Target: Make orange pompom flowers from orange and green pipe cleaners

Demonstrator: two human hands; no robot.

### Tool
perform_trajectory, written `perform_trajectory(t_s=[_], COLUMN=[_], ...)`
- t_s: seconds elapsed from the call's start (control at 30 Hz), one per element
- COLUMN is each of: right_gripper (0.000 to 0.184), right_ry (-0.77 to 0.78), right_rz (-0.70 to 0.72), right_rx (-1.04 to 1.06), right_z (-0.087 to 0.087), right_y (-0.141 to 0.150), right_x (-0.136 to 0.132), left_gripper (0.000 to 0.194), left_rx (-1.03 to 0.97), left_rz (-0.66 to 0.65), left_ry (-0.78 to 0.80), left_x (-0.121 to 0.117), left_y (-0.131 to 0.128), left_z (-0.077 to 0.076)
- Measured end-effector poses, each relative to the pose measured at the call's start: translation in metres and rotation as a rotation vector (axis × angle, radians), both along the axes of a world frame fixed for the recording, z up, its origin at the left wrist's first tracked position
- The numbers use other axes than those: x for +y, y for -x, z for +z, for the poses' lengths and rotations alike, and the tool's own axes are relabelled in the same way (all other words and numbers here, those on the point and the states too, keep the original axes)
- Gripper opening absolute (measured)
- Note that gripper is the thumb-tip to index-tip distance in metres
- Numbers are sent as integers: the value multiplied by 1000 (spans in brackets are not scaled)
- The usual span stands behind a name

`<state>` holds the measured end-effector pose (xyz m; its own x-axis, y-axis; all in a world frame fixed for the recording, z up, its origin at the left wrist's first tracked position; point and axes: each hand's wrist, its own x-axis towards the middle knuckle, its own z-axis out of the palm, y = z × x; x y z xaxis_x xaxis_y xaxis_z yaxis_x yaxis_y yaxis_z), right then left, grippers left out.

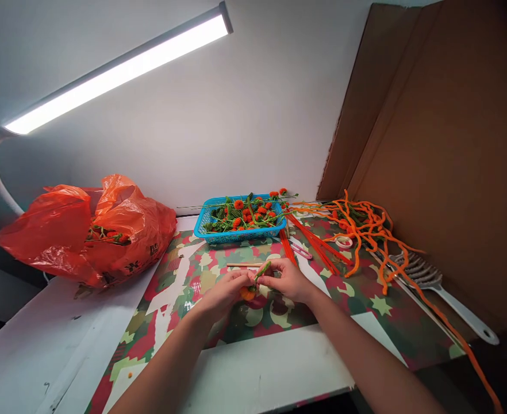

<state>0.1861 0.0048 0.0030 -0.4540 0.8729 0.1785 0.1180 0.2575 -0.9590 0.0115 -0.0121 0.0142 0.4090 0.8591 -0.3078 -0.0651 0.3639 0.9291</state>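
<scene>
Both my hands meet over the patterned tabletop. In my left hand [230,287] the fingers are closed on a small ribbed orange craft piece [248,294], pumpkin-like in look. My right hand [290,280] pinches a green fuzzy strip [262,269] that sticks up from between the fingers. Where strip and orange piece join is partly hidden by the fingertips. Just beyond the hands lies a thin wooden stick [245,265]. A pink, pen-like tool [300,250] rests behind my right hand.
A blue basket [223,236] of orange-red flower heads with green stems stands behind. Red plastic bag [141,230] at left, under a lit lamp [124,66]. At right: red strips [316,241], tangled orange fuzzy strands [357,230], a tape roll [344,242], a white-handled brush [464,310], a cardboard wall [443,144].
</scene>
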Motion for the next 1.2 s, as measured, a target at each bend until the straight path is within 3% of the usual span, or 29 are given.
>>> perform_trajectory(t_s=[0.13,0.23,0.3,0.43,0.53,0.63,0.77,1.0,1.2], right_gripper=[16,12,9,8,10,11,7,11,11], right_ry=[-8,-104,-166,-235,-242,-231,-212,-129,-120], right_rz=[37,-55,-125,-223,-273,-294,-281,-125,-96], right_rx=[10,-101,-183,-267,-288,-302,-288,-143,-109], right_z=[-2,-3,-4,-8,-12,-12,-6,-3,-9], right_y=[0,1,3,7,8,9,7,3,2], right_x=[0,-2,-3,-4,-3,-3,-4,-1,3], left_gripper=[16,17,22,30,20,9,11,28,32], left_rx=[-106,-27,94,343,561,726,679,181,133], left_rz=[-65,-52,-14,107,137,124,126,-21,-41], left_ry=[246,229,69,-424,-745,-902,-816,-256,-170], left_x=[-2,-1,0,-1,-5,-7,-3,4,5], left_y=[2,2,1,-2,-4,-4,-2,3,3], left_z=[3,3,2,2,2,0,-2,-4,-5])
